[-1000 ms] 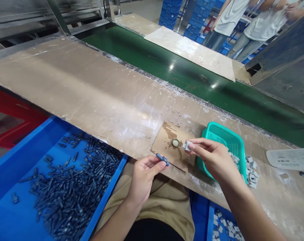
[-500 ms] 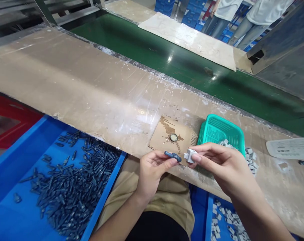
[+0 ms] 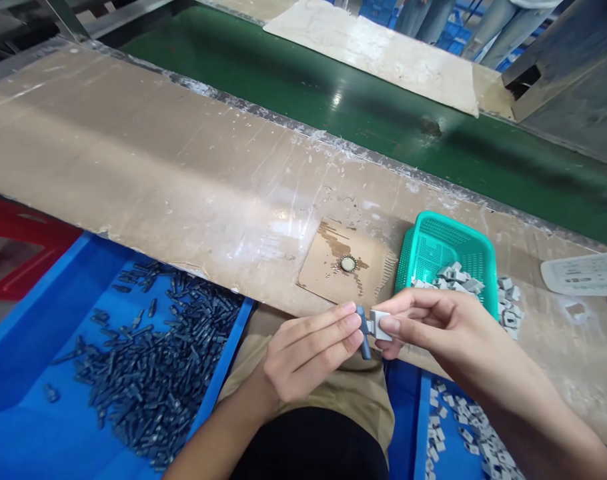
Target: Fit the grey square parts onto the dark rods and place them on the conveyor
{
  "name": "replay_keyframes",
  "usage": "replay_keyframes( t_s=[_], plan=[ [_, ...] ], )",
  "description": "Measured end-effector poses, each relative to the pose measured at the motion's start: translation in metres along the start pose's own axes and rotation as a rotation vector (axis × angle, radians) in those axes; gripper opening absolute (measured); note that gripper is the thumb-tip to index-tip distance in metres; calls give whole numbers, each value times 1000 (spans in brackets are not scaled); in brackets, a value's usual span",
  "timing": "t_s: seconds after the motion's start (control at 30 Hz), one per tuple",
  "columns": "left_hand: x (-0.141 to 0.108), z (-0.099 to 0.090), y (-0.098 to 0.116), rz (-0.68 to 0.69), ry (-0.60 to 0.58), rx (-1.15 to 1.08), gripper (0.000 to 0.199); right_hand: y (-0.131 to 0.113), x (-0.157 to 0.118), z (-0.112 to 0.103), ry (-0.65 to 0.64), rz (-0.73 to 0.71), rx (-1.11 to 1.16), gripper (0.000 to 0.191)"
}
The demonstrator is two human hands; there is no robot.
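A dark blue-grey plastic lever-like piece (image 3: pixel 365 348) is pinched in the fingers of my left hand (image 3: pixel 303 353), its thin end pointing down. My right hand (image 3: pixel 428 320) grips a light grey plastic block (image 3: pixel 381 325) between thumb and fingers. The block's narrow tab meets the dark piece's side, and the two parts touch. Just beyond my hands lies a stained cardboard square (image 3: pixel 313 270), bearing a small round cap-like object (image 3: pixel 348 264). Beside my right hand stands a green basket (image 3: pixel 489 267) holding several grey blocks (image 3: pixel 453 275).
At lower left a blue bin (image 3: pixel 13 427) holds a heap of dark pieces (image 3: pixel 158 373). Another blue bin (image 3: pixel 421 427) at lower right contains grey blocks. A green conveyor belt (image 3: pixel 263 80) runs behind the worktable (image 3: pixel 148 180). People's legs (image 3: pixel 503 30) show beyond.
The dark piece has turned from lying nearly level to pointing down, and now meets the grey block's tab. My left hand has rolled over, its back now showing.
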State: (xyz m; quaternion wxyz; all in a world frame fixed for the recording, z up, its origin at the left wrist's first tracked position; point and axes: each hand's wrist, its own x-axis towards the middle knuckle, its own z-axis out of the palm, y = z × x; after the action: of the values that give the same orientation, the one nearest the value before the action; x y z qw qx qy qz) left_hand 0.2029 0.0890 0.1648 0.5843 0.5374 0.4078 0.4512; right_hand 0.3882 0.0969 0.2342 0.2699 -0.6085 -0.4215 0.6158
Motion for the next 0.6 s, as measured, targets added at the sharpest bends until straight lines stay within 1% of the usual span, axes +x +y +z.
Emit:
replay_keyframes(
  t_s=[0.07, 0.17, 0.27, 0.3, 0.33, 0.43, 0.47, 0.53, 0.57, 0.6],
  plan=[
    [10, -7, 6, 106, -139, 129, 12, -1, 2, -1, -2, 1, -5, 22],
    [26, -20, 5, 200, -208, 182, 11, -5, 8, -2, -5, 11, -3, 23],
    [34, -27, 3, 282, -335, 178, 18, -7, 16, -3, -67, 60, 40, 24],
    [34, -26, 3, 285, -362, 164, 19, -6, 19, -3, -94, 77, 65, 24],
    [32, -24, 4, 268, -344, 145, 18, -6, 21, -2, -114, 90, 91, 24],
    [28, -15, 7, 146, -101, 62, 10, -3, 26, 1, -131, 92, 153, 25],
    [28, -12, 7, 127, -59, 31, 9, -2, 28, 2, -132, 81, 161, 26],
    [33, -14, 6, 164, -87, 24, 13, -5, 36, -1, -118, 37, 123, 28],
    [36, -19, 4, 209, -120, 62, 17, -8, 43, -5, -82, -6, 65, 28],
    [39, -26, 0, 259, -134, 128, 22, -11, 52, -12, -9, -67, -14, 27]
  ],
)
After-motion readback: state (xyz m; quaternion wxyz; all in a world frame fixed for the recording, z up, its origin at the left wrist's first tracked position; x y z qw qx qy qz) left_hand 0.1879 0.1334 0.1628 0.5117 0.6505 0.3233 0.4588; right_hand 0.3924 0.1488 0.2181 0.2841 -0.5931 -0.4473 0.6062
